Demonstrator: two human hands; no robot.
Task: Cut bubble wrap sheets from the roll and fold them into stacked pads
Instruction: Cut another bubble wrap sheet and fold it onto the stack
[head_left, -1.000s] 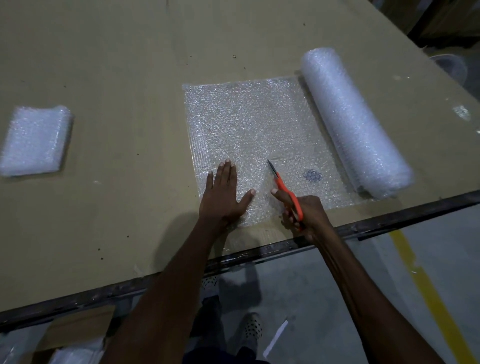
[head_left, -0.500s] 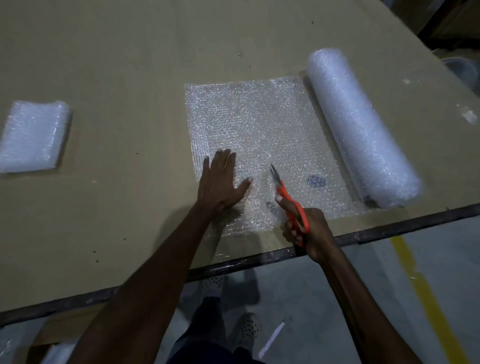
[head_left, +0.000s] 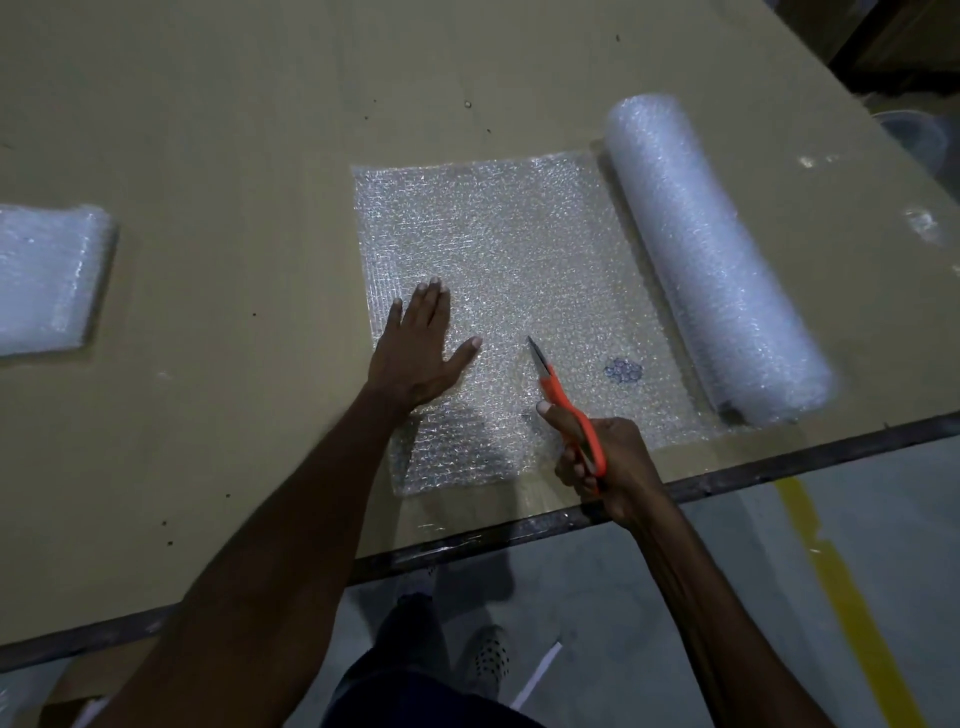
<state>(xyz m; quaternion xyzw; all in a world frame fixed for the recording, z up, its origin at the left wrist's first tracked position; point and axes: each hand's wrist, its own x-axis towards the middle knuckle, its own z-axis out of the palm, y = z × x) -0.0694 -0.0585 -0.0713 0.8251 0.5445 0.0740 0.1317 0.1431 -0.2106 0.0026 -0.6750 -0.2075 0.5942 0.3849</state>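
Light, limp clear bubble wrap sheet (head_left: 498, 270) needs pinning: left hand (head_left: 421, 353) presses flat; right hand (head_left: 605, 462) grips orange-handled scissors (head_left: 566, 400), blades seemingly nearly closed.

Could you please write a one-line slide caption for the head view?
Left hand flattens the sheet while right hand cuts with scissors beside the roll.

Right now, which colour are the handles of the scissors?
Orange, on the scissors that the right hand holds; the head view shows it clearly.
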